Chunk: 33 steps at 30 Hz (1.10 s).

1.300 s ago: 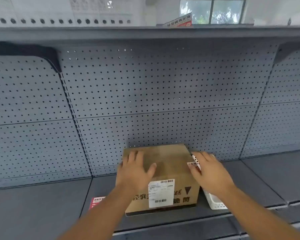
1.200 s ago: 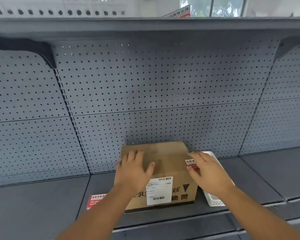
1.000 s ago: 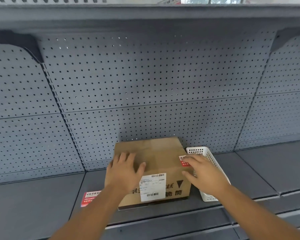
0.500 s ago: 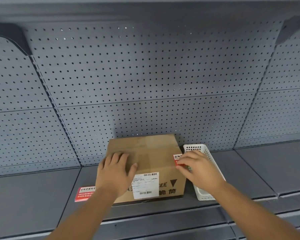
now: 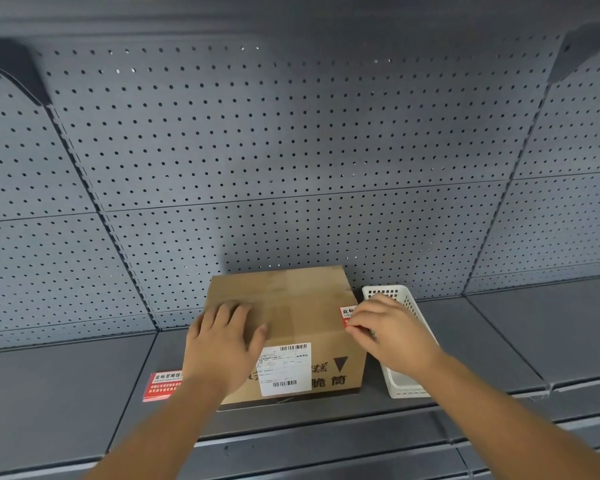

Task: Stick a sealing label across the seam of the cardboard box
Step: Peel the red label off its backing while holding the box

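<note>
- Two hands on cardboard box [image 5: 291, 306]: left hand [image 5: 222, 344] flat, fingers spread, at 9 o'clock.
- Right hand [image 5: 392, 334] pinches red sealing label [image 5: 347, 311] at 3 o'clock edge.

This looks like a shop or stockroom fitted with retail shelving: a grey perforated metal back panel [image 5: 291, 150] rises behind a bare grey steel shelf [image 5: 66, 393], with a shelf bracket [image 5: 18, 71] under the tier above. A cardboard box [image 5: 291, 306] bearing a barcoded shipping label [image 5: 284, 368] sits beside a white plastic basket [image 5: 406, 386].
</note>
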Available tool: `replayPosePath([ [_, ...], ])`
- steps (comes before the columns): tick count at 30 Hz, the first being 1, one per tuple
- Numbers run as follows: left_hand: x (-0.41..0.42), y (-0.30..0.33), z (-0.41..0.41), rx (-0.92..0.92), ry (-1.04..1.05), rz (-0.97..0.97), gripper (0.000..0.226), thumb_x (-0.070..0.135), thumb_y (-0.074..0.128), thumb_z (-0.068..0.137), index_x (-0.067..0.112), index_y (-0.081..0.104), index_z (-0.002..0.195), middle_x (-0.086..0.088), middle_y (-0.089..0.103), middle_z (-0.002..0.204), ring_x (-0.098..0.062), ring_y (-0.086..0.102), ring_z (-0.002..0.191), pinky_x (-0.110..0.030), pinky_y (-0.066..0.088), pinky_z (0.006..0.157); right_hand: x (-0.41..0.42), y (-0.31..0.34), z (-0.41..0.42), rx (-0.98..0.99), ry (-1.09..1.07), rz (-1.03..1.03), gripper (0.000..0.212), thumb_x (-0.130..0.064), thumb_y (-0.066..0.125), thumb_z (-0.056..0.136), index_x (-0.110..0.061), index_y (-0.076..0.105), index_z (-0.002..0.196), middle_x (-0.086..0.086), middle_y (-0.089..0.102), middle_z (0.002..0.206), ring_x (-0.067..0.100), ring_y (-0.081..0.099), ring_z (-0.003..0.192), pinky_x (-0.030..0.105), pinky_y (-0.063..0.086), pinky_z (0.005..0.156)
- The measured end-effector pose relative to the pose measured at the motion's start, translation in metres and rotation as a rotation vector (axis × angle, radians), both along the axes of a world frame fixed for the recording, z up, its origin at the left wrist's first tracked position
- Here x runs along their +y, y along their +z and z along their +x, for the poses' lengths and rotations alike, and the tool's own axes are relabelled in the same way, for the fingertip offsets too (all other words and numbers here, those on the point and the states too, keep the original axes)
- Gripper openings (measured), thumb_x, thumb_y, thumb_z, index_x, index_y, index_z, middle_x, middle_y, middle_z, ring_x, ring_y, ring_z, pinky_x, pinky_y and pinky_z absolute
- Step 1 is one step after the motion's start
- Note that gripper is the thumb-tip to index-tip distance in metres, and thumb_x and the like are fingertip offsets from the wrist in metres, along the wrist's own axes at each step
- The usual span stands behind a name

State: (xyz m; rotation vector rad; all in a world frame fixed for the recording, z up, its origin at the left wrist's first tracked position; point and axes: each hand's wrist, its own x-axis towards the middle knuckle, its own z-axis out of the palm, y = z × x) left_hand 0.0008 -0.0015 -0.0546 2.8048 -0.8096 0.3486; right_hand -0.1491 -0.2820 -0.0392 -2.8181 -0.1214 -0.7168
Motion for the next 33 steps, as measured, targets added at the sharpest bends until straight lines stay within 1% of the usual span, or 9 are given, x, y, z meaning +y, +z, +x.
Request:
replayPosePath([
  [3, 0.0, -0.001, 0.0, -0.006, 0.003, 0.004, 0.063, 0.068, 0.025, 0.095, 0.033, 0.051, 0.141, 0.008, 0.055, 0.144, -0.022, 0.043, 0.139, -0.048, 0.028, 0.119, 0.002, -0.001, 0.0, -0.035, -0.004, -0.052, 0.021, -0.03, 0.06, 0.095, -0.02, 0.078, 0.091, -0.007, 0.074, 0.093, 0.02, 0.062, 0.089, 0.04, 0.056, 0.08],
  [6, 0.0, -0.001, 0.0, -0.018, 0.003, 0.002, 0.062, 0.068, 0.027, 0.095, 0.032, 0.052, 0.14, 0.007, 0.057, 0.142, -0.023, 0.045, 0.137, -0.048, 0.03, 0.118, 0.007, -0.001, 0.001, -0.079, -0.035, -0.079, 0.013, -0.022, 0.065, 0.091, -0.017, 0.076, 0.086, -0.005, 0.073, 0.087, 0.021, 0.062, 0.083, 0.041, 0.057, 0.076],
  [12, 0.0, -0.001, 0.0, -0.028, 0.002, 0.006, 0.063, 0.068, 0.025, 0.095, 0.032, 0.052, 0.14, 0.007, 0.057, 0.142, -0.023, 0.046, 0.136, -0.048, 0.03, 0.118, 0.014, -0.002, 0.002, -0.111, -0.109, -0.004, 0.006, -0.015, 0.072, 0.085, -0.016, 0.071, 0.08, -0.004, 0.068, 0.081, 0.018, 0.057, 0.078, 0.038, 0.055, 0.073],
  [16, -0.001, -0.001, 0.0, -0.03, 0.004, 0.006, 0.064, 0.068, 0.024, 0.095, 0.032, 0.052, 0.139, 0.007, 0.057, 0.142, -0.023, 0.046, 0.136, -0.048, 0.03, 0.118, 0.015, -0.002, 0.003, -0.117, -0.196, 0.14, 0.012, -0.012, 0.07, 0.085, -0.018, 0.066, 0.076, -0.007, 0.063, 0.077, 0.015, 0.055, 0.078, 0.036, 0.053, 0.071],
  [23, -0.001, -0.003, 0.0, -0.039, 0.005, -0.004, 0.061, 0.066, 0.028, 0.095, 0.03, 0.055, 0.136, 0.004, 0.061, 0.137, -0.026, 0.049, 0.133, -0.051, 0.034, 0.116, 0.018, -0.005, 0.004, -0.115, -0.339, 0.455, 0.013, -0.014, 0.066, 0.09, -0.018, 0.068, 0.077, -0.007, 0.065, 0.079, 0.012, 0.058, 0.081, 0.032, 0.051, 0.068],
  [27, -0.001, -0.004, 0.0, -0.042, 0.008, -0.005, 0.06, 0.066, 0.029, 0.096, 0.031, 0.055, 0.136, 0.005, 0.06, 0.137, -0.025, 0.049, 0.133, -0.05, 0.033, 0.116, 0.022, -0.006, 0.003, -0.158, -0.426, 0.62, 0.02, -0.009, 0.063, 0.09, -0.019, 0.064, 0.072, -0.007, 0.064, 0.072, 0.01, 0.058, 0.069, 0.03, 0.047, 0.059],
  [29, -0.001, -0.003, 0.0, -0.043, 0.009, -0.004, 0.06, 0.066, 0.029, 0.096, 0.031, 0.055, 0.137, 0.005, 0.06, 0.138, -0.025, 0.048, 0.133, -0.05, 0.033, 0.116, 0.023, -0.008, 0.003, -0.179, -0.468, 0.709, 0.024, -0.011, 0.061, 0.091, -0.021, 0.061, 0.069, -0.006, 0.062, 0.067, 0.013, 0.056, 0.063, 0.036, 0.047, 0.056],
  [31, -0.001, -0.003, 0.0, -0.049, 0.01, -0.003, 0.06, 0.066, 0.028, 0.096, 0.031, 0.055, 0.137, 0.005, 0.06, 0.138, -0.025, 0.049, 0.133, -0.05, 0.033, 0.116, 0.024, -0.009, 0.001, -0.202, -0.508, 0.807, 0.029, -0.013, 0.059, 0.092, -0.023, 0.056, 0.064, -0.007, 0.058, 0.06, 0.014, 0.051, 0.057, 0.038, 0.046, 0.055],
  [33, -0.002, -0.003, -0.001, -0.048, 0.01, -0.005, 0.06, 0.065, 0.028, 0.095, 0.031, 0.055, 0.136, 0.005, 0.06, 0.138, -0.025, 0.049, 0.133, -0.05, 0.033, 0.115, 0.024, -0.01, 0.001, -0.214, -0.536, 0.922, 0.031, -0.013, 0.057, 0.093, -0.02, 0.054, 0.063, -0.009, 0.054, 0.056, 0.011, 0.045, 0.053, 0.037, 0.042, 0.055],
])
